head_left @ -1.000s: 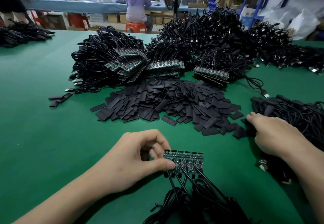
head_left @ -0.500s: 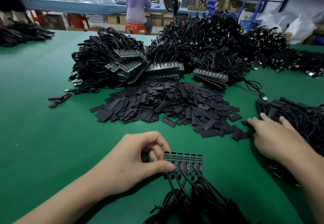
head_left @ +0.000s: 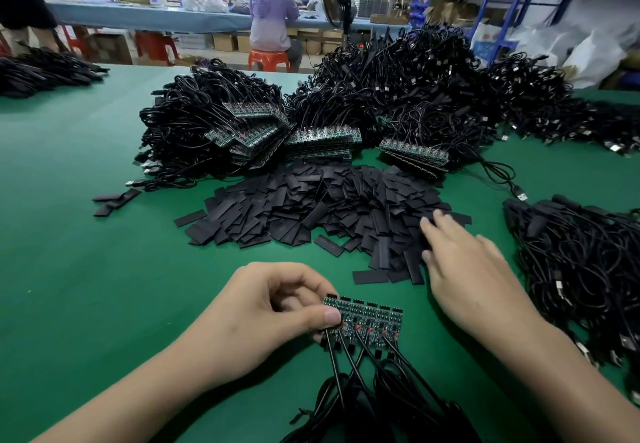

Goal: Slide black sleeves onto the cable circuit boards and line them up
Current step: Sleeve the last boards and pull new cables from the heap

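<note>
My left hand [head_left: 273, 311] pinches the left end of a row of green cable circuit boards [head_left: 367, 319] just above the green table, thumb on top. Their black cables [head_left: 377, 383] trail toward me. A wide heap of flat black sleeves [head_left: 311, 207] lies beyond the boards. My right hand [head_left: 467, 269] hovers with fingers spread over the heap's right edge, fingertips touching the sleeves; nothing is held in it.
Large piles of black cables with stacked circuit boards [head_left: 322, 139] fill the table behind the sleeves. Another cable bundle [head_left: 581, 269] lies at the right. A few loose sleeves [head_left: 114, 200] sit at the left. A person on a red stool [head_left: 270, 58] sits beyond the table.
My right hand left the cable bundle at the right and moved left onto the edge of the sleeve heap. The left hand kept the boards in place.
</note>
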`<state>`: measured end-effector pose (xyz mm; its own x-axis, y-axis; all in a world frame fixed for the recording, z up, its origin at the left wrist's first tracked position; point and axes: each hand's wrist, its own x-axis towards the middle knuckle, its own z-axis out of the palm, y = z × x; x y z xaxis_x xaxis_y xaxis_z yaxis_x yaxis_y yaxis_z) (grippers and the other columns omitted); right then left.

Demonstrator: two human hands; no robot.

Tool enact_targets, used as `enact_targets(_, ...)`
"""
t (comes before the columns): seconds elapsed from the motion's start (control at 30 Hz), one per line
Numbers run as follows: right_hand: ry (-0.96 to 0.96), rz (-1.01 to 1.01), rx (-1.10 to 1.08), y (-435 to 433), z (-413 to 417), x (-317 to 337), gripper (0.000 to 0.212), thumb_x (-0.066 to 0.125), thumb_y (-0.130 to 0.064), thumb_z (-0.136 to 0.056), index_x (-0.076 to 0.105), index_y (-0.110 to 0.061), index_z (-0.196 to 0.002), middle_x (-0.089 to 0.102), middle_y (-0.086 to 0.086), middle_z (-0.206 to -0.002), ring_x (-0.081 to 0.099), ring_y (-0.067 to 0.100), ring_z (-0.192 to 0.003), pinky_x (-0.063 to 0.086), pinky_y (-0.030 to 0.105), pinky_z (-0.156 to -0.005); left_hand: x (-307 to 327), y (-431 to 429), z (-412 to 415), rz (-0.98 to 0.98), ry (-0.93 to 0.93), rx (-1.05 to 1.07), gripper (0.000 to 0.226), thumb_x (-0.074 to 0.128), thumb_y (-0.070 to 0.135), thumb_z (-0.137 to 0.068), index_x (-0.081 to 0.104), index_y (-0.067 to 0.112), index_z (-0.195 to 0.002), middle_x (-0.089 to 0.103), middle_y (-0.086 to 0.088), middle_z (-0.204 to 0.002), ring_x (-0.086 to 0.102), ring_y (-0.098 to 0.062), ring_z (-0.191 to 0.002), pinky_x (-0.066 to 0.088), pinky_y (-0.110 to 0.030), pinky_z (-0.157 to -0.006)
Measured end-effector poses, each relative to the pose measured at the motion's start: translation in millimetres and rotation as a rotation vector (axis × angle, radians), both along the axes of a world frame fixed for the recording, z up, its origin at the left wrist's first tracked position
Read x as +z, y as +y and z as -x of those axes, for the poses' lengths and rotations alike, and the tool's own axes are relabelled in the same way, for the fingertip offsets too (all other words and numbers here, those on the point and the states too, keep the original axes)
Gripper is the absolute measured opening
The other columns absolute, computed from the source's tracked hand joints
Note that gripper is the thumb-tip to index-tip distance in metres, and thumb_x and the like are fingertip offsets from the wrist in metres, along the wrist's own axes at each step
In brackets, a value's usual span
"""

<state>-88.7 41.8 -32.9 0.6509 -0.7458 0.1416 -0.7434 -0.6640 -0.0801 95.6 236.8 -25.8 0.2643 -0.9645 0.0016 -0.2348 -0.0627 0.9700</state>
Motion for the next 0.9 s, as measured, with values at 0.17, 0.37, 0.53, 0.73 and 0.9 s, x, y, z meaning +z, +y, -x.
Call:
enact_targets(0.17, -0.543, -0.336, 0.372, 42.2, -17.4, 18.5, 0.026, 0.048, -0.04, -0.104, 0.071, -0.036, -0.116, 0.067, -0.024, -0.114, 0.06, -0.005, -0.11, 0.047, 0.019, -0.094, -0.6, -2.7, -3.1, 0.039, 0.1, 0.118, 0.022, 0.084, 0.029, -0.068, 0.079, 0.018, -0.086, 0.076, -0.005, -0.074, 0.067, -0.007, -0.063, 0.051, -0.013, -0.063)
enact_targets(0.37, -0.496, -0.676, 0.431, 60.8, -29.7, 10.8, 0.016, 0.062, -0.043, -0.098, 0.071, -0.033, -0.09, 0.071, -0.018, -0.086, 0.064, -0.004, -0.08, 0.043, 0.013, -0.071, -2.6, -2.6, -5.4, 0.037, 0.132, 0.19, 0.025, 0.084, 0.037, -0.064, 0.079, 0.02, -0.081, 0.075, -0.008, -0.072, 0.067, -0.01, -0.062, 0.051, -0.015, -0.062)
enact_targets(0.53, -0.492, -0.722, 0.41, 56.8, -28.7, 7.0, 0.012, 0.065, -0.036, -0.098, 0.071, -0.032, -0.088, 0.07, -0.015, -0.083, 0.062, -0.002, -0.076, 0.046, 0.024, -0.074, -1.4, -4.1, -3.4, 0.012, 0.199, 0.114, 0.009, 0.08, 0.027, -0.07, 0.079, 0.02, -0.076, 0.073, -0.002, -0.068, 0.064, -0.004, -0.058, 0.048, -0.01, -0.058)
enact_targets(0.73, -0.609, -0.965, 0.464, 57.2, -28.3, 4.3, 0.014, 0.067, -0.021, -0.099, 0.074, -0.023, -0.087, 0.069, -0.012, -0.075, 0.058, -0.003, -0.069, 0.041, 0.01, -0.068, 0.2, -2.6, -7.5, -0.013, 0.292, 0.053, 0.01, 0.078, 0.018, -0.074, 0.079, 0.011, -0.08, 0.071, -0.009, -0.074, 0.062, -0.012, -0.062, 0.051, -0.017, -0.064)
enact_targets(0.9, -0.678, -1.135, 0.467, 58.7, -30.3, 2.1, 0.016, 0.066, -0.017, -0.097, 0.075, -0.02, -0.083, 0.07, -0.006, -0.075, 0.06, 0.0, -0.069, 0.044, 0.009, -0.068, 1.0, -3.7, -8.6, -0.063, 0.359, 0.035, 0.012, 0.077, 0.016, -0.076, 0.077, 0.005, -0.083, 0.07, -0.01, -0.074, 0.06, -0.014, -0.061, 0.052, -0.019, -0.064)
